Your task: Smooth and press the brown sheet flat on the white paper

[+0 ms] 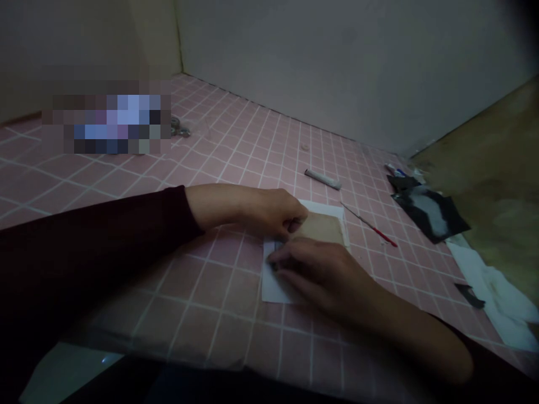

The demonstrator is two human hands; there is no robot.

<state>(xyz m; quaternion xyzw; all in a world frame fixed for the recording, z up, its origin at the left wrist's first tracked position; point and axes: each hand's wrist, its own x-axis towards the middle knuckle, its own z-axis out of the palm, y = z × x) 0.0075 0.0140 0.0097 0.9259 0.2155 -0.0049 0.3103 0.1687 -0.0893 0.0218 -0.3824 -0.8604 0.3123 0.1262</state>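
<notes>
My left hand (275, 210) reaches in from the left, its fingers curled down over the near-left part of a flat beige piece (322, 227). That piece lies on a white sheet of paper (273, 289), whose edges show around it. Just below, my right hand (324, 272) is closed, thumb and fingertips drawn together near the sheet's left edge. A small dark spot shows at the right fingertips. What either hand grips is too small and dim to make out. My hands partly cover both the beige piece and the paper.
A thin tool with a red handle (383, 234) and a grey-white bar-shaped object (322, 179) lie beyond my hands. At right are black sheets (421, 210), white crumpled paper (492, 286) and a dark scrap (469, 294). Small metallic items (181, 130) sit far left beside a blurred-out patch.
</notes>
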